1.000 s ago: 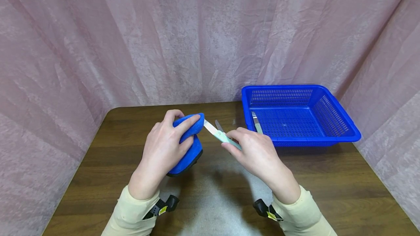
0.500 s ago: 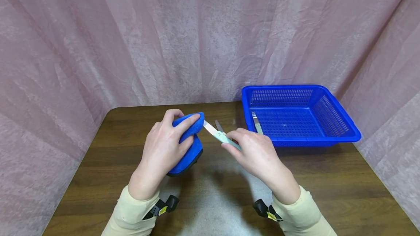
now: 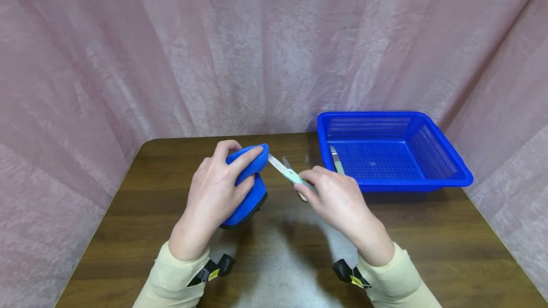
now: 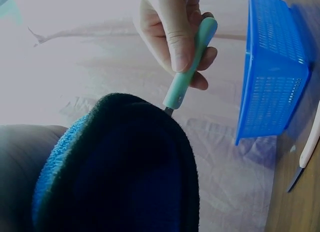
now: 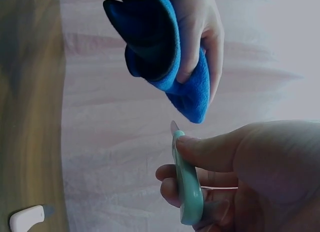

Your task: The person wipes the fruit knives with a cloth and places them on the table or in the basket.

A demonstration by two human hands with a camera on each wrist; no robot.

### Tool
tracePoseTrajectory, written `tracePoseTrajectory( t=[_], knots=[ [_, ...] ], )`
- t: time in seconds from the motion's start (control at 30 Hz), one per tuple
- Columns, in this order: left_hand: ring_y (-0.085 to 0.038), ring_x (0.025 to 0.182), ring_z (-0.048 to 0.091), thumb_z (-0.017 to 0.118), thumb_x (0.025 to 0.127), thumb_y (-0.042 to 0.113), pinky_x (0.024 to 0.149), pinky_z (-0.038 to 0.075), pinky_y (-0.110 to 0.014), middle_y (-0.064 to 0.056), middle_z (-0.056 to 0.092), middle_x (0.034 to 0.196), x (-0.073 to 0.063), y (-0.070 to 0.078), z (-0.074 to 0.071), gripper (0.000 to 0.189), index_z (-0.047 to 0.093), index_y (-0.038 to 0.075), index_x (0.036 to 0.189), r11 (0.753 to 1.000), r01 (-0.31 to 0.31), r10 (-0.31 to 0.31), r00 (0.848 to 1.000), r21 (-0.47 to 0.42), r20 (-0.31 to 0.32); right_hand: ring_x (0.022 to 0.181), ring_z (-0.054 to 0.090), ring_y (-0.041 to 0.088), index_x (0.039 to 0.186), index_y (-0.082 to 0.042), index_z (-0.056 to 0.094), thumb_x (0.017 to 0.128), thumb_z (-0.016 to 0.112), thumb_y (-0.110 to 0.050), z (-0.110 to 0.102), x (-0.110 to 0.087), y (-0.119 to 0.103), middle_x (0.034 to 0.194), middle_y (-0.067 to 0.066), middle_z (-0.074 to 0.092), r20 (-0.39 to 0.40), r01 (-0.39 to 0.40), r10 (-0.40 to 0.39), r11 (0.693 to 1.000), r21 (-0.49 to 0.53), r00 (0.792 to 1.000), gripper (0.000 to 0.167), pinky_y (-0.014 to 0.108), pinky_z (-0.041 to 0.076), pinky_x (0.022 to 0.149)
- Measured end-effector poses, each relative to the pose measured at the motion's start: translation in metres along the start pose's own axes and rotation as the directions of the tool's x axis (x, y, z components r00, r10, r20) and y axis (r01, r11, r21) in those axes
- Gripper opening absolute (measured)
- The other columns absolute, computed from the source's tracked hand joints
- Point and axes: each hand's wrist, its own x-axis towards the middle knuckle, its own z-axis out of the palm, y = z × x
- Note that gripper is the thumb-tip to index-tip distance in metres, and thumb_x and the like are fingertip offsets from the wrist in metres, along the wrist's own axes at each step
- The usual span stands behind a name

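Observation:
In the head view, my left hand [image 3: 214, 187] grips a bunched blue plush cloth [image 3: 250, 201] with black edging. My right hand [image 3: 336, 196] holds a knife [image 3: 290, 175] by its mint-green handle. Its blade points up and left, ending at the cloth's upper corner; whether they touch, I cannot tell. The left wrist view shows the green handle [image 4: 192, 66] between thumb and fingers, most of the blade hidden behind the cloth [image 4: 120, 172]. On the table lies a second knife [image 3: 286, 162], pale-handled [image 4: 311, 139] in the left wrist view, partly hidden by my right hand in the head view.
To the right at the back stands a blue plastic basket [image 3: 411, 184] with slotted walls. Inside it, a knife with a pale green handle [image 3: 338, 166] leans along the left side. The brown wooden table [image 3: 141, 222] reaches back to a pink curtain [image 3: 227, 61].
My right hand and its knife have shifted slightly right, and part of the pale handle beneath now shows. The cloth's upper corner has risen a little. Both grips stay the same.

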Motion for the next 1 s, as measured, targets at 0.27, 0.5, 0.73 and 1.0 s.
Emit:
tracePoseTrajectory(
  t=[0.27, 0.5, 0.73, 1.0],
  knots=[
    [-0.043, 0.092, 0.068, 0.080, 0.095, 0.018, 0.077, 0.058, -0.055, -0.019, 0.059, 0.139, -0.001, -0.002, -0.003, 0.056, 0.072, 0.030, 0.149, 1.000, 0.014, -0.014, 1.000, -0.005, -0.022, 0.067, 0.052, 0.011, 0.100, -0.023, 0.080, 0.102, 0.082, -0.029, 0.001, -0.004, 0.006, 0.083, -0.012, 0.061, 0.000, -0.015, 0.015, 1.000, -0.013, 1.000, 0.007, 0.036, 0.046, 0.058],
    [-0.043, 0.093, 0.068, 0.079, 0.095, 0.017, 0.077, 0.058, -0.055, -0.019, 0.059, 0.139, -0.002, -0.001, -0.003, 0.057, 0.072, 0.030, 0.150, 1.000, 0.011, -0.011, 1.000, -0.013, -0.024, 0.068, 0.055, 0.012, 0.105, -0.020, 0.082, 0.100, 0.084, -0.029, -0.008, -0.008, 0.018, 0.086, -0.010, 0.067, -0.048, 0.005, -0.008, 0.998, -0.063, 0.999, 0.010, 0.038, 0.048, 0.056],
    [-0.041, 0.101, 0.070, 0.080, 0.096, 0.018, 0.082, 0.058, -0.055, -0.020, 0.060, 0.139, 0.000, 0.002, -0.002, 0.058, 0.070, 0.030, 0.152, 0.999, -0.004, 0.004, 1.000, -0.032, 0.002, 0.069, 0.064, 0.020, 0.109, -0.015, 0.083, 0.099, 0.085, -0.027, -0.020, -0.015, 0.032, 0.089, -0.003, 0.071, -0.102, -0.012, -0.001, 0.992, -0.129, 0.995, 0.015, 0.045, 0.051, 0.055],
    [-0.040, 0.097, 0.070, 0.079, 0.095, 0.016, 0.082, 0.056, -0.053, -0.019, 0.060, 0.137, 0.000, 0.005, 0.000, 0.055, 0.073, 0.028, 0.149, 0.999, -0.027, 0.027, 1.000, -0.039, -0.001, 0.062, 0.055, 0.019, 0.108, -0.013, 0.081, 0.101, 0.083, -0.026, -0.034, -0.021, 0.050, 0.082, -0.002, 0.064, -0.107, -0.062, 0.042, 0.981, -0.181, 0.993, 0.015, 0.043, 0.045, 0.052]
  ],
)
